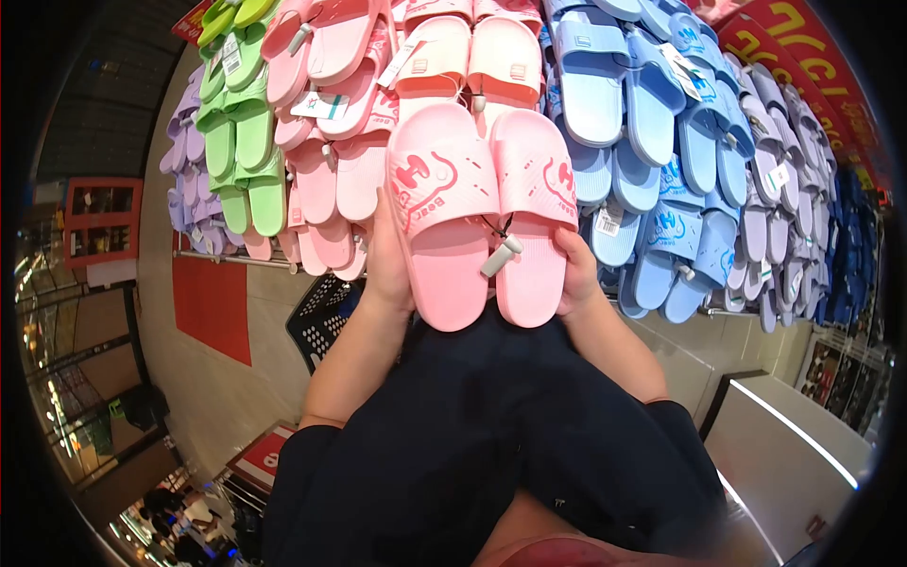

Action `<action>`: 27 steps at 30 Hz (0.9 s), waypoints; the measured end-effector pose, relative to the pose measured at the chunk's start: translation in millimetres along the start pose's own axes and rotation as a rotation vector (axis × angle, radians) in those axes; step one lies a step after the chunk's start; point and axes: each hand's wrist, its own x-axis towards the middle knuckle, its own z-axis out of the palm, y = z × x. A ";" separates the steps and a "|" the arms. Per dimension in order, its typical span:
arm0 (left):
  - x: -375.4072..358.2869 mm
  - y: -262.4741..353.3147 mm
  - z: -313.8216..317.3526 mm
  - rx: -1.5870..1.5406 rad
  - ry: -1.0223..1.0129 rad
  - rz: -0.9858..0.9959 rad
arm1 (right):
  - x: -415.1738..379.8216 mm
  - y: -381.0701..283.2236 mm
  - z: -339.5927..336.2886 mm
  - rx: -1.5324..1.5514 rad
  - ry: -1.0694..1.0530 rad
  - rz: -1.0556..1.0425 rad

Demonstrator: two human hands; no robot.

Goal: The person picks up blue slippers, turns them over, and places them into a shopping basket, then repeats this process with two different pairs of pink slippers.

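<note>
A pair of pink slide slippers with red printed letters on the straps is held up in front of my body, soles side by side. A grey security tag hangs between the two, joined by a dark cord. My left hand grips the outer edge of the left slipper, its fingers mostly hidden behind it. On the other side, my right hand is closed on the outer edge of the right slipper, thumb in front near the strap.
Behind the pair hang racks of slippers: green ones, pink ones, blue ones and grey-purple ones. A metal rail runs beneath them. A black perforated basket is at lower left, and a white panel stands at right.
</note>
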 end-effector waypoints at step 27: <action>-180.6 8.7 -66.5 -0.443 0.175 0.183 | 48.4 108.0 15.8 -1.107 -0.424 0.558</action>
